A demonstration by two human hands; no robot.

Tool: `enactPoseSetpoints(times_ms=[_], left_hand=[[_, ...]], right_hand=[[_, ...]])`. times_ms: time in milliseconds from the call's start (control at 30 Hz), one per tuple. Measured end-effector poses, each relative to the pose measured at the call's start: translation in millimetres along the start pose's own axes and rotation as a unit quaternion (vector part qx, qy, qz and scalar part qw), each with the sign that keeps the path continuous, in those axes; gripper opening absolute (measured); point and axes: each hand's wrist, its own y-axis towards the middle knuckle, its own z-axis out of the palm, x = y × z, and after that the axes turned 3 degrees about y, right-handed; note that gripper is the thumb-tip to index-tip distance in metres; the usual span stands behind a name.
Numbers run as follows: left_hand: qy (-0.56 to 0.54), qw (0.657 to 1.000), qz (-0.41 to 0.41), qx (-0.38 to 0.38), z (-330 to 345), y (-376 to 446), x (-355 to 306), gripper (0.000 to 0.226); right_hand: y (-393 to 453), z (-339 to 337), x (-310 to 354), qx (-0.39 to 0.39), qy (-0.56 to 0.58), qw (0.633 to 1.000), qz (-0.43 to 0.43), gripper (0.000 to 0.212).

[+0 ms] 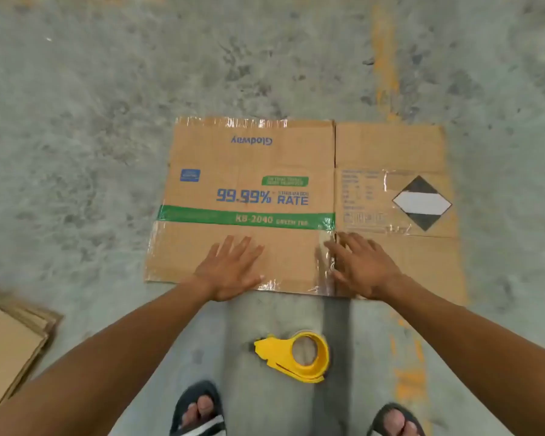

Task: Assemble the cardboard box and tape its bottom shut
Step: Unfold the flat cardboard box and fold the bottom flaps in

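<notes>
— Where does the cardboard box lie?
— Flat on the floor, unfolded, ahead of the person's feet.

— And the hands?
— Both rest on its near edge: the left hand on the wide panel, the right hand just right of it, at the crease between two panels.

— What lies nearer than the box?
— The tape dispenser, on the floor between box and feet. A stack of flat cardboard sits far left.

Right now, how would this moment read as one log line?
box: flat on floor | left hand: open, on flap | right hand: open, at flap slit | tape dispenser: untouched
</notes>
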Motion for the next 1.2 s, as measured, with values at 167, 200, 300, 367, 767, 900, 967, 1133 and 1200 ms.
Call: enactPoseSetpoints(times_ms=[167,200,300,367,767,900,967,1133,1200], left_hand=[[0.105,0.993,0.055,-0.023,52,26,17,0.093],[0.13,0.989,0.061,-0.025,56,27,19,0.094],[0.188,0.979,0.073,-0.031,55,30,30,0.094],[0.203,0.975,0.081,-0.034,49,31,33,0.09],[0.004,0.946,-0.127,-0.3,19,-6,40,0.092],[-0.348,0.784,-0.311,-0.409,-9,-23,36,0.102],[-0.527,0.688,-0.331,-0.374,-22,-18,42,0.111],[-0.637,0.617,-0.255,-0.385,-61,-18,41,0.112],[-0.641,0.592,-0.233,-0.429,-87,-19,30,0.104]], right_hand=[[15,52,-18,0.053,-0.181,0.978,-0.088,0.108],[16,57,-22,0.053,-0.206,0.972,-0.096,0.112],[15,52,-27,0.061,-0.24,0.962,-0.119,0.104],[15,48,-23,0.071,-0.271,0.952,-0.123,0.094],[15,-37,4,0.011,-0.286,0.951,-0.116,0.069],[11,-77,7,-0.073,-0.246,0.961,-0.1,0.064],[5,-91,6,-0.111,-0.243,0.959,-0.098,0.06],[-13,-112,-1,-0.136,-0.248,0.957,-0.068,0.052],[-19,-116,-14,-0.144,-0.158,0.975,-0.06,0.048]])
